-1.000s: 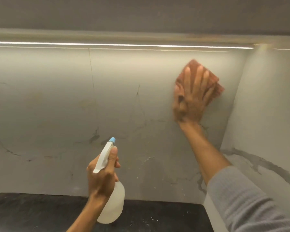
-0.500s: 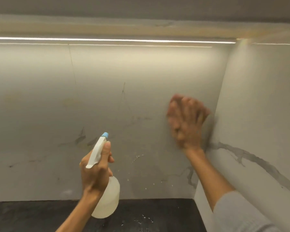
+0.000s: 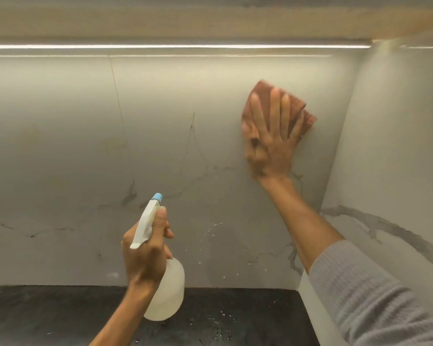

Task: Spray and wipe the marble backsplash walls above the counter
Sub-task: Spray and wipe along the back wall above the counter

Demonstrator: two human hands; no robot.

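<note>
The grey-veined marble backsplash (image 3: 85,146) fills the view, and a side wall (image 3: 398,146) meets it at the right corner. My right hand (image 3: 273,136) presses a reddish-brown cloth (image 3: 308,118) flat against the back wall high up near that corner, fingers spread over it. My left hand (image 3: 145,250) grips the neck of a white spray bottle (image 3: 168,293) with a blue nozzle tip, held upright in front of the wall's lower part. Small spray droplets (image 3: 210,233) dot the marble to the right of the nozzle.
A dark stone counter (image 3: 48,318) runs along the bottom, with water drops near the corner. A lit LED strip (image 3: 160,46) sits under the overhead cabinet at the top. My grey sleeve (image 3: 375,295) covers the lower right.
My right hand swept the cloth down the back wall, then back up to a high spot near the corner. The left hand with the bottle stayed about where it was.
</note>
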